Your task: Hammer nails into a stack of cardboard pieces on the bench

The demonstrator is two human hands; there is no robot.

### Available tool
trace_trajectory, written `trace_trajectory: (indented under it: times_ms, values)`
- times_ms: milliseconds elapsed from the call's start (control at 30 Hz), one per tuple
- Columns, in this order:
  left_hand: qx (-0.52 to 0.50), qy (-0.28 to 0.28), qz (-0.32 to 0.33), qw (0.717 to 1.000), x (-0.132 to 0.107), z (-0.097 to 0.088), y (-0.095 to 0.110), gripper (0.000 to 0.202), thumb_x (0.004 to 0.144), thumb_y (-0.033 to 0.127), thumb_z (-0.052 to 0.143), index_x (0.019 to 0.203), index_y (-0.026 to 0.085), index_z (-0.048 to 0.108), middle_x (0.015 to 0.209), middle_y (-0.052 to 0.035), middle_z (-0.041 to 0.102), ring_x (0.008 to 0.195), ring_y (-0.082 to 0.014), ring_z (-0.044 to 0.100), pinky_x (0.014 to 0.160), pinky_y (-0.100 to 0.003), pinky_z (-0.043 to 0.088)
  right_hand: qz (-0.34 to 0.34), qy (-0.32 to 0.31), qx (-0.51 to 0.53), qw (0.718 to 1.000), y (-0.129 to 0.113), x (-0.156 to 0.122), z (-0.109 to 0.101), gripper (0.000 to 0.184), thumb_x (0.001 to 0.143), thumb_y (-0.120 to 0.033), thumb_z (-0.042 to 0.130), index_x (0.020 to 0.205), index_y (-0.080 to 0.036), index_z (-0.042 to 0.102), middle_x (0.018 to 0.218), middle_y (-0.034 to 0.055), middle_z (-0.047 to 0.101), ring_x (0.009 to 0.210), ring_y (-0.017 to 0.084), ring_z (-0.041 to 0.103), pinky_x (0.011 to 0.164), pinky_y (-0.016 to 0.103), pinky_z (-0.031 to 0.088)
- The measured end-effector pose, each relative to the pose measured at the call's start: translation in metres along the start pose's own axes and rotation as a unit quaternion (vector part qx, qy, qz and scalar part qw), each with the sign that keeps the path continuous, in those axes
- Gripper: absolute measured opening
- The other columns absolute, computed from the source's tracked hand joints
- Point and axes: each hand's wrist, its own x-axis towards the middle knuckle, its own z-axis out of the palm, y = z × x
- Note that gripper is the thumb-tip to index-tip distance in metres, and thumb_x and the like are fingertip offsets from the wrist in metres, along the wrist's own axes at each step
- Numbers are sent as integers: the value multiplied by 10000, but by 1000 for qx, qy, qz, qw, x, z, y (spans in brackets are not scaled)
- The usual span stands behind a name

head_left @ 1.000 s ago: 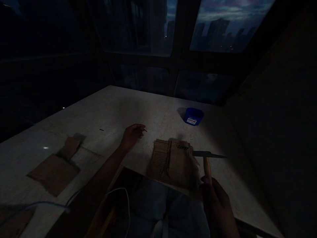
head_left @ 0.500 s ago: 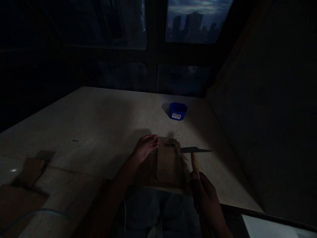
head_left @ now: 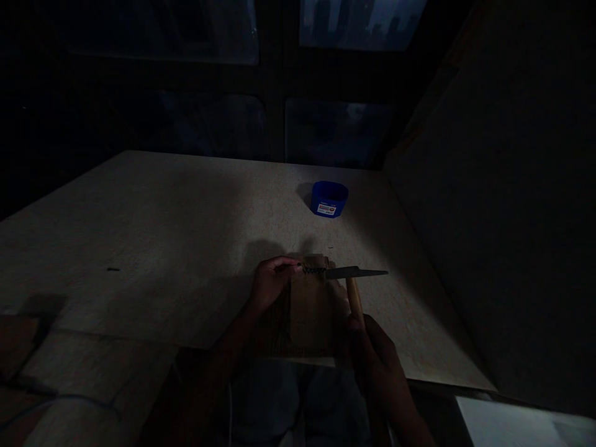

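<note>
In the head view my right hand (head_left: 372,354) is wrapped round the wooden handle of a hammer (head_left: 354,295). Its long, thin metal head points left and right, and the left end is close to a dark zigzag row (head_left: 314,270). That row runs along the top of a brown cardboard piece (head_left: 311,310); in this gloom I cannot tell what it is made of. At the row's left end, the fingers of my left hand (head_left: 274,282) are pinched together. Whatever they may hold is too small and dark to make out.
A blue plastic container (head_left: 329,200) with a white label stands farther back on the pale table (head_left: 195,217). A small dark nail-like piece (head_left: 113,269) lies to the left. Cardboard (head_left: 16,344) and a cable (head_left: 69,397) are at lower left. A wall (head_left: 503,217) rises at right.
My left fingers have closed into a pinch by the zigzag row. The hammer head has shifted left, closer to the row's right end. The whole view has tilted slightly.
</note>
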Motion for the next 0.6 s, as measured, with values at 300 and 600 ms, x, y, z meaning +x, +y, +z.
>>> trace_trajectory:
  times_ms: [300, 600]
  values:
    - [110, 20, 57, 992, -1, 3, -12, 237, 790, 441, 725, 882, 230, 781, 868, -22, 787, 775, -172, 710, 722, -259, 531, 14, -30, 30, 999, 2, 8, 13, 510, 935, -678, 457, 862, -195, 604, 660, 6, 577, 587, 159, 530, 511, 250, 415]
    - [161, -26, 93, 982, 1, -2, -16, 236, 867, 434, 666, 937, 247, 792, 943, -29, 791, 864, -196, 720, 813, -301, 541, 12, -40, 3, 999, 17, 9, 23, 548, 972, -663, 391, 914, -185, 653, 701, 25, 632, 607, 160, 547, 533, 252, 394]
